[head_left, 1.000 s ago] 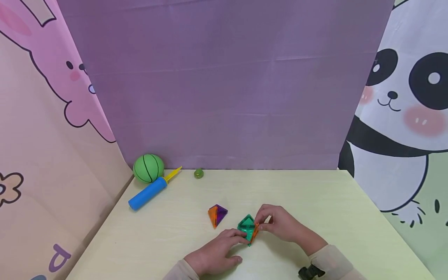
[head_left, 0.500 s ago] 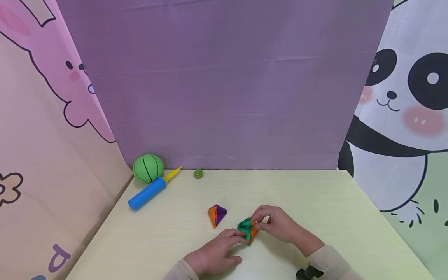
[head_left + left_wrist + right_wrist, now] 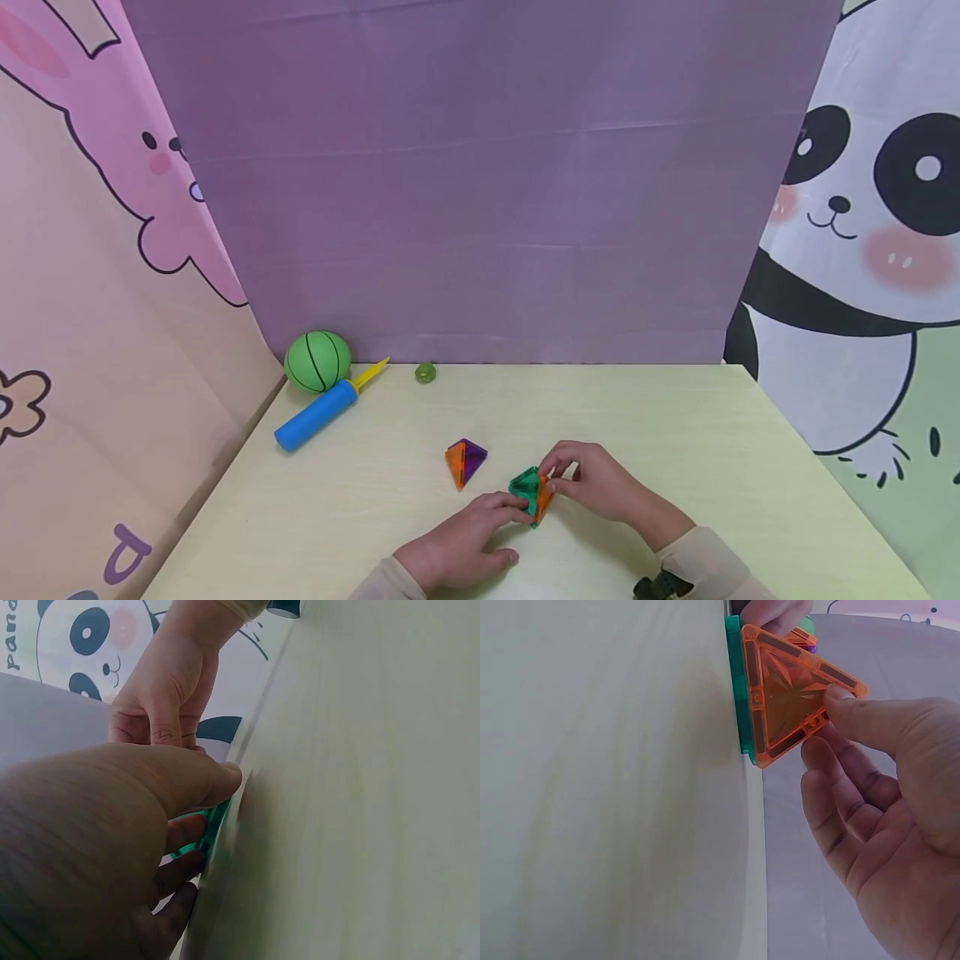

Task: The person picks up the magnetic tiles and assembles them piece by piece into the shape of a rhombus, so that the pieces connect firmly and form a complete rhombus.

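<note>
A translucent orange triangular magnetic tile (image 3: 791, 697) stands tilted up from green magnetic tiles (image 3: 522, 485) on the table. My right hand (image 3: 596, 479) pinches the orange tile's upper corner; in the right wrist view the thumb lies on its face, with the other fingers loosely bent. My left hand (image 3: 472, 537) rests low on the table, its fingertips on the near left part of the green tiles. In the left wrist view the left hand mostly covers the green tiles (image 3: 214, 825). Left of them sits a small orange and purple tile pyramid (image 3: 472, 457), untouched.
A green ball (image 3: 318, 361) stands at the table's back left corner, with a blue hand pump (image 3: 317, 415) with a yellow nozzle in front. A small round green object (image 3: 426, 372) lies near the back edge. Behind the table (image 3: 645, 408) hangs a purple cloth (image 3: 487, 183).
My right hand has moved slightly left, tilting the orange tile toward the green tiles, so more of its face shows. In the last half second almost nothing differs. My left hand has stayed put.
</note>
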A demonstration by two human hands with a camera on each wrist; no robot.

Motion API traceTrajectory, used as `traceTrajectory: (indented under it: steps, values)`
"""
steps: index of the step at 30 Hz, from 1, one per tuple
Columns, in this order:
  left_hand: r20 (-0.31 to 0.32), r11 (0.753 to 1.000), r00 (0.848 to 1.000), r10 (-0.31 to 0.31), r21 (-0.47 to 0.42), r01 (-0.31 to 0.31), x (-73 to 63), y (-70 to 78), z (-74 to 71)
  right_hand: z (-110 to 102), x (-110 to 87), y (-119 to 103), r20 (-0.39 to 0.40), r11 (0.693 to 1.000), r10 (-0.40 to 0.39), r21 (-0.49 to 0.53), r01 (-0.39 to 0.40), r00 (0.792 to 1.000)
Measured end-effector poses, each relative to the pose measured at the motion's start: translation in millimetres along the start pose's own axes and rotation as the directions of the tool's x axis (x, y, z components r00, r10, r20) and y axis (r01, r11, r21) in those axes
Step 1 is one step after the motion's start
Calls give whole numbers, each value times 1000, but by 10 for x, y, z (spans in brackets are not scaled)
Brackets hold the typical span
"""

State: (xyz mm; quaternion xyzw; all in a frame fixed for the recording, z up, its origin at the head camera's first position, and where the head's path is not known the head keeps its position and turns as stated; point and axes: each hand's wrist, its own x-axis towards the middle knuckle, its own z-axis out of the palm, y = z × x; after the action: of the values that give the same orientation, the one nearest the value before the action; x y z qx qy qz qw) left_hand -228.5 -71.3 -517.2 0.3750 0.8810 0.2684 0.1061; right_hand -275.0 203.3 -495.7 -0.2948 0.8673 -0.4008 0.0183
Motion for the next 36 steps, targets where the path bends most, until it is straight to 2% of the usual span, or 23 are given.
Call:
traceTrajectory:
  steps: [6, 17, 24, 36]
  values:
    - [-15, 1000, 1000, 19, 22, -19, -6, 5, 7, 8, -4, 1, -7, 1000, 4, 6, -4, 1000]
    - [7, 1000, 1000, -19, -7, 19, -4, -3, 5, 16, 11, 25, 19, 1000, 22, -8, -22, 1000]
    - [5, 1000, 1000, -18, 4, 18, -1, -2, 11, 28, 9, 40, 8, 999, 37, -20, -36, 999]
    - [1, 999, 1000, -24, -27, 24, 9, -10, 11, 32, 8, 47, 12, 999, 40, -25, -39, 999]
